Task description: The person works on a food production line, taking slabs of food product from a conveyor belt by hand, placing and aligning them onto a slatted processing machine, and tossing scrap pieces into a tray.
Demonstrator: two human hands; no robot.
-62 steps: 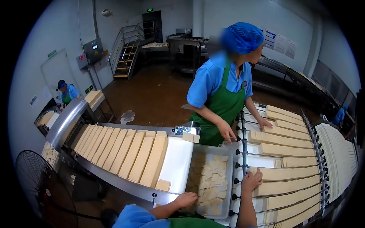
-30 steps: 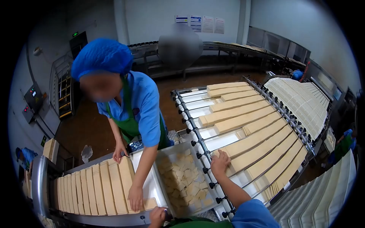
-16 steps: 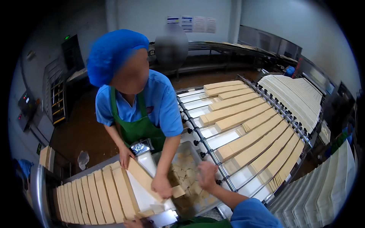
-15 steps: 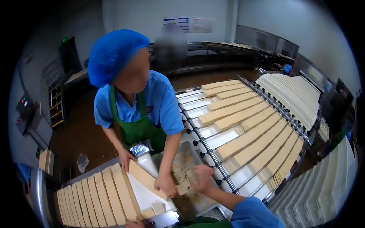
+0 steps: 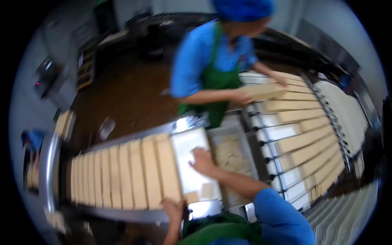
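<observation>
Your right hand (image 5: 201, 160) flat on white belt (image 5: 192, 163), fingers spread, holding nothing. Left hand (image 5: 173, 209) at near edge, grip unclear. Loose offcut (image 5: 207, 190) could ride past into tray (image 5: 232, 155); strips (image 5: 134, 173) may jam.

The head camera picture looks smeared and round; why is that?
Head view: motion blur softens everything, including the right hand on the white belt and the co-worker; a fisheye lens bends the conveyor rows and leaves black corners.
</observation>
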